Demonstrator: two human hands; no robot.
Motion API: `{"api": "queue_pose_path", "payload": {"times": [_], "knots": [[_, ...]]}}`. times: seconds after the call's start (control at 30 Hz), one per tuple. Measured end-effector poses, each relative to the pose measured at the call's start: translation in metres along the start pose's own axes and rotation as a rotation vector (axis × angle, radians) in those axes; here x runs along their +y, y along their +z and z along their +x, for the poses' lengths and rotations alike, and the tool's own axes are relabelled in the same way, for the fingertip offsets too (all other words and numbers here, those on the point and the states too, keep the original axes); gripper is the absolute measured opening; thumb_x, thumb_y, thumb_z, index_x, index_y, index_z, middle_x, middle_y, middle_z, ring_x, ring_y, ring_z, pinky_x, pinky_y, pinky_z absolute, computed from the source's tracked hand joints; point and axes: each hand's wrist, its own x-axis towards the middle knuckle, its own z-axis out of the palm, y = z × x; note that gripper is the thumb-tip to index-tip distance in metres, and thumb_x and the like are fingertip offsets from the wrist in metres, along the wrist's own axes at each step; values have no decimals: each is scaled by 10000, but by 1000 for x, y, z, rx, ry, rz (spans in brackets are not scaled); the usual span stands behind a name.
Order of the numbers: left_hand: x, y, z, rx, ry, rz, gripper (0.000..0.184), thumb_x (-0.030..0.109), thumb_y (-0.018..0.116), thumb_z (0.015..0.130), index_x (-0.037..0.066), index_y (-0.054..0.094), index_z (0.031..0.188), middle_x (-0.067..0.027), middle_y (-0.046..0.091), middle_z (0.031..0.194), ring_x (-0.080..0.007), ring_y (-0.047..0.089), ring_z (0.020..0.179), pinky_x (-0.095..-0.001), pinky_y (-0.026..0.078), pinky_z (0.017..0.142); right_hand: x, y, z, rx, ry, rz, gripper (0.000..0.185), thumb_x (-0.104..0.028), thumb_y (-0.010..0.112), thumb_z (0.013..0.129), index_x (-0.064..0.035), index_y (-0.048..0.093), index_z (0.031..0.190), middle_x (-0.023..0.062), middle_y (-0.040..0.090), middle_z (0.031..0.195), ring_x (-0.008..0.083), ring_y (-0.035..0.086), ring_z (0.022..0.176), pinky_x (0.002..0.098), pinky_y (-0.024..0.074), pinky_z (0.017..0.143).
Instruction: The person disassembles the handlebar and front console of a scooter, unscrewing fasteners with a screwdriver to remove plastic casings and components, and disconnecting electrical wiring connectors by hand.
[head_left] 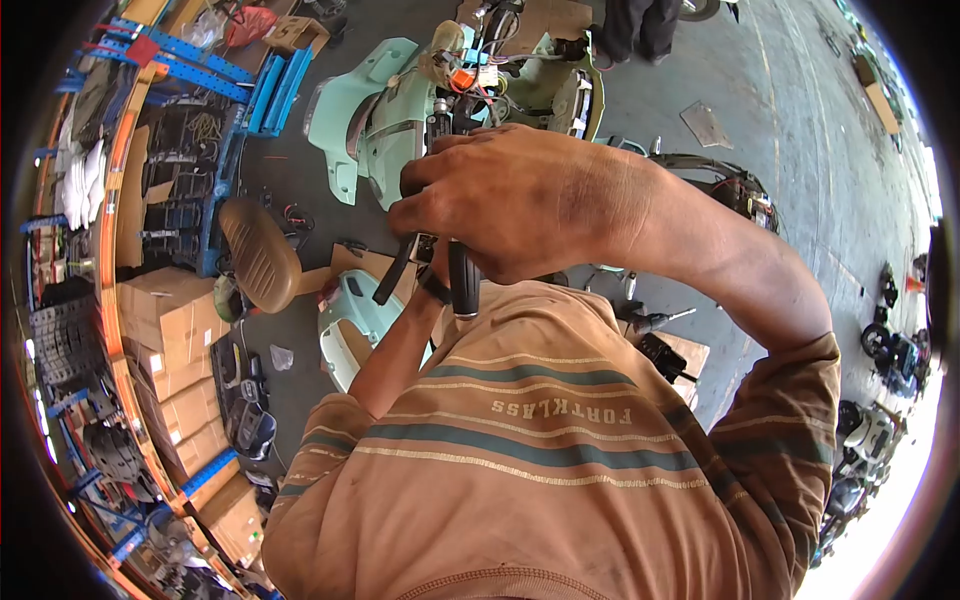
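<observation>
My right hand (500,200) reaches across from the right with its fingers curled down over the scooter's handlebar area. What those fingers pinch is hidden beneath them. Under the palm, a black handlebar grip (464,282) points toward my shirt, with a black lever (396,272) beside it. My left hand (440,262) is below the right one, mostly covered, with a dark band at its wrist; its fingers do not show. Just beyond the hands, pale green scooter bodywork (392,150) surrounds exposed wiring (480,75) and an orange connector (462,79).
A brown seat (262,255), cardboard boxes (170,320) and blue-orange shelving (118,190) are on the left. A green panel (355,315) lies below the handlebar. To the right are a power drill (660,320) and parked scooters (865,440). A person's legs (640,25) stand at the top.
</observation>
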Motion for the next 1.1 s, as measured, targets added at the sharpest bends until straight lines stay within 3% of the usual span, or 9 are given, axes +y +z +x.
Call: {"api": "queue_pose_path", "payload": {"times": [0.2,0.3,0.43,0.6,0.67,0.73,0.87,1.0,1.1], "knots": [[26,32,-5,-8,-87,29,162,168,671,861,59,702,976,-140,632,857,-298,604,889,-431,493,789,9,5,-11,-16,35,8,418,-17,719,772,-54,593,1169,141,615,1024,358,637,1031,442,559,837],[46,41,4,-76,-381,-233,242,109,790,705,16,703,911,-234,635,1063,-417,577,1057,-481,485,874,19,9,-18,43,-17,40,495,52,718,731,-44,561,1191,155,609,1037,366,631,1046,448,553,843],[72,29,22,-37,-343,-21,255,80,748,744,-18,679,969,-245,512,1297,-403,533,1156,-483,472,937,20,6,-26,38,-59,36,531,81,702,734,-37,541,1227,170,610,1076,376,626,1059,454,542,869],[86,31,28,-121,-566,38,173,52,664,807,-10,665,967,-202,576,1145,-387,576,1067,-457,488,913,29,0,-43,130,-90,12,519,63,696,765,-38,547,1251,183,625,1140,373,616,1095,454,529,909],[90,30,30,-135,-612,120,164,68,672,803,-9,656,947,-175,589,1082,-353,594,1014,-444,496,877,38,-15,-57,409,-188,-141,585,19,727,759,-60,550,1311,166,636,1176,345,648,1066,420,565,853],[95,24,36,-160,-597,258,149,163,686,846,39,680,928,-117,606,1061,-316,617,988,-445,544,801,34,-45,-82,490,-146,-221,445,4,702,838,-14,555,1258,172,663,1164,330,662,1059,403,544,922],[98,28,40,-231,-673,353,169,169,667,871,35,640,971,-125,570,1083,-315,613,1010,-454,565,766,0,-83,-118,577,68,-83,494,72,721,799,-41,595,1264,110,671,962,207,694,814,328,552,703],[95,38,42,-260,-681,470,225,204,661,894,16,619,1010,-129,550,1088,-296,616,1023,-415,597,721,20,-76,-164,594,108,-92,435,68,642,898,-14,551,1316,103,664,1134,181,661,1026,310,550,917],[95,32,43,-298,-677,419,229,178,669,877,13,615,1026,-144,554,1097,-308,627,1016,-407,600,708,11,-67,-178,639,199,46,454,81,640,895,12,533,1331,138,635,1178,204,649,1048,321,540,927]]}}
